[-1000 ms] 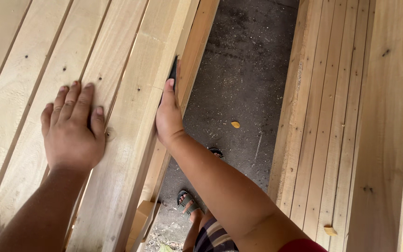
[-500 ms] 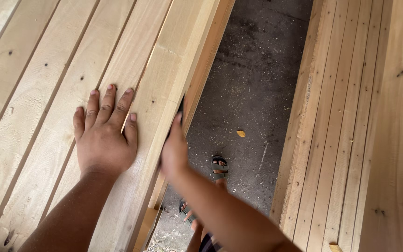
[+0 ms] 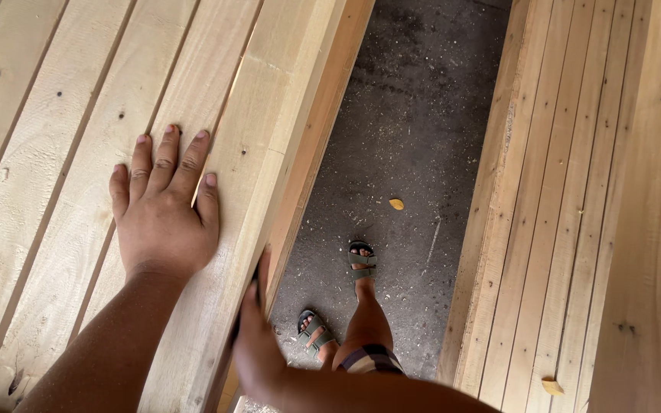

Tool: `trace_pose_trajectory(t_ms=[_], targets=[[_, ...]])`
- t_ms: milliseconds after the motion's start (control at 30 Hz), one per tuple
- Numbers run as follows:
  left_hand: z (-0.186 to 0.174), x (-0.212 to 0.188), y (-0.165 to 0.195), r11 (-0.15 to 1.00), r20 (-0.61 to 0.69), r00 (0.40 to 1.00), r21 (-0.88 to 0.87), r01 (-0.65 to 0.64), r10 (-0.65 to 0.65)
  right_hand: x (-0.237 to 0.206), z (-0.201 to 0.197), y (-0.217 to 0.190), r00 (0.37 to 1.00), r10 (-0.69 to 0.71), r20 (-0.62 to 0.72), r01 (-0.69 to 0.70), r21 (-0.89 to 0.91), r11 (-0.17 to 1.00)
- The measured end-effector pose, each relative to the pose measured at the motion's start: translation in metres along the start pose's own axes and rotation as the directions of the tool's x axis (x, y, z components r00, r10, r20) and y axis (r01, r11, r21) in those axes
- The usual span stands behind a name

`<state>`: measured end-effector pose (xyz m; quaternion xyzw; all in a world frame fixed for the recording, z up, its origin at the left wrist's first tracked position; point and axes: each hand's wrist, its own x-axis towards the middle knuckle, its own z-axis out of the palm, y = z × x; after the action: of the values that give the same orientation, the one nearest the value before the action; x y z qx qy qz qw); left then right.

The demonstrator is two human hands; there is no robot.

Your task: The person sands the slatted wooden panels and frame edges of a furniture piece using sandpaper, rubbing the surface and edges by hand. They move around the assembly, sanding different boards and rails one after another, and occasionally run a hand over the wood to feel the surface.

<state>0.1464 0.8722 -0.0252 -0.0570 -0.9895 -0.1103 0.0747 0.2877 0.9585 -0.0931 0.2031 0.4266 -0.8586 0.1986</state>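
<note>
My left hand (image 3: 164, 210) has slid up to lie flat, fingers spread, on the planks (image 3: 47, 153) left of centre, while my right hand (image 3: 258, 336) has dropped to bottom centre, curled on the edge plank (image 3: 269, 130), so I judge I'm shifting it.

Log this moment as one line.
left hand: flat, palm down on stacked planks | right hand: at outer edge of edge plank, grip unclear | sandalled feet on dusty floor | second plank stack at right
</note>
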Motion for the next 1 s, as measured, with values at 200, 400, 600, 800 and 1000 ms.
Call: trace_pose_trajectory(t_ms=[200,400,600,800,1000], targets=[[0.003,-0.003,-0.002,1.0,0.003,1.0,-0.016,-0.005,0.005,0.165,-0.04,-0.076,0.991,-0.09,-0.1,0.103,0.132,0.986],[0.003,-0.002,-0.003,1.0,0.013,1.0,-0.006,-0.012,0.012,0.032,-0.028,0.029,0.998,0.03,0.051,-0.028,-0.038,0.999],[0.0,0.0,-0.001,1.0,0.012,1.0,-0.005,-0.006,0.006,0.016,-0.025,0.031,0.937,0.337,-0.087,-0.348,-0.19,0.918],[0.002,-0.002,-0.002,1.0,0.01,1.0,-0.007,0.001,-0.001,0.163,-0.048,-0.059,0.992,-0.067,-0.107,0.087,0.197,0.977],[0.003,-0.002,-0.004,1.0,0.01,1.0,-0.006,0.001,-0.001,0.027,-0.054,0.08,0.973,0.23,-0.032,-0.229,-0.3,0.926]])
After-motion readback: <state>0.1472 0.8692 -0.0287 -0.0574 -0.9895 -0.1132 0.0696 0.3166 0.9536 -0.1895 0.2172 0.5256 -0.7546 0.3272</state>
